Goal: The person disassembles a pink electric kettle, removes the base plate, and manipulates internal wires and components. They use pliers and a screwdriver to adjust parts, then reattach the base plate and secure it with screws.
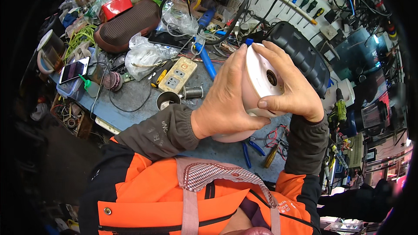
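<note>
Both hands, left and right, clasp a white round casing above the cluttered bench; tools hang on the wall rack; pliers lie below.

Cluttered workbench: beige power strip; smartphone; blue pliers.

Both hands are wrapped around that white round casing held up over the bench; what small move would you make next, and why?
Probably tilt the white casing so its dark centre hole faces the eyes: the left hand and right hand hold it up with that hole turned sideways.
</note>
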`<state>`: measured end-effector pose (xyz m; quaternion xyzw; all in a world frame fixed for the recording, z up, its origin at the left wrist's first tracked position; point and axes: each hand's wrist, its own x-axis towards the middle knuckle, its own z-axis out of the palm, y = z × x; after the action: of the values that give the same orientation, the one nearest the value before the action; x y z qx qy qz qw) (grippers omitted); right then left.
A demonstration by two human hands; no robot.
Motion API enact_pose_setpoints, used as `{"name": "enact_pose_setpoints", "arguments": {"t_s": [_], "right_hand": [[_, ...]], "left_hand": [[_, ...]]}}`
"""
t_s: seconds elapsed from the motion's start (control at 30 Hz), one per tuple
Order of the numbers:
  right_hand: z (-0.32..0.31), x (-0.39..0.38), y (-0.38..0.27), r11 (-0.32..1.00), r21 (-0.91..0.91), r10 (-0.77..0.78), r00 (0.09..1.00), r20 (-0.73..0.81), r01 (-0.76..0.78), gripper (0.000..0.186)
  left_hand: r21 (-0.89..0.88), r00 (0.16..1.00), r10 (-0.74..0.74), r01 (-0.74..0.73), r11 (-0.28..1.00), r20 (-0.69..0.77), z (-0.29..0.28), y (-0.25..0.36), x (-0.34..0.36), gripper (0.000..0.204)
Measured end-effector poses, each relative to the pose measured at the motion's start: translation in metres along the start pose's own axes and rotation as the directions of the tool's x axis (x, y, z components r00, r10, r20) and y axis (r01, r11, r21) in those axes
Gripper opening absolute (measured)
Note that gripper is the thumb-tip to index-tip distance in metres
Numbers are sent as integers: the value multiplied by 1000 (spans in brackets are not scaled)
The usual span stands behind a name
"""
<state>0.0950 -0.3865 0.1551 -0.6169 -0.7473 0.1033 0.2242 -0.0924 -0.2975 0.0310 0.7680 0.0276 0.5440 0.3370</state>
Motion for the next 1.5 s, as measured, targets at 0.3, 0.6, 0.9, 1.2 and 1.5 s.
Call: {"name": "enact_pose_setpoints", "arguments": {"t_s": [0.3,0.6,0.9,1.2,1.5], "right_hand": [[8,-7,2,997,61,43,993,-114,-37,112],[9,-13,6,978,182,130,980,-152,-101,110],[10,-15,8,979,163,145,980,-139,-122,110],[10,-10,4,960,246,164,981,-107,-133,110],[6,-13,6,958,264,141,987,-79,-115,116]], "left_hand": [[227,993,60,-37,973,-98,11,19,-52,107],[-12,981,-168,170,985,99,11,25,-59,42],[-20,972,-211,214,977,100,14,27,-65,40],[-4,986,-144,144,990,84,12,25,-63,40],[-70,975,-205,212,975,90,16,29,-63,40]]}}
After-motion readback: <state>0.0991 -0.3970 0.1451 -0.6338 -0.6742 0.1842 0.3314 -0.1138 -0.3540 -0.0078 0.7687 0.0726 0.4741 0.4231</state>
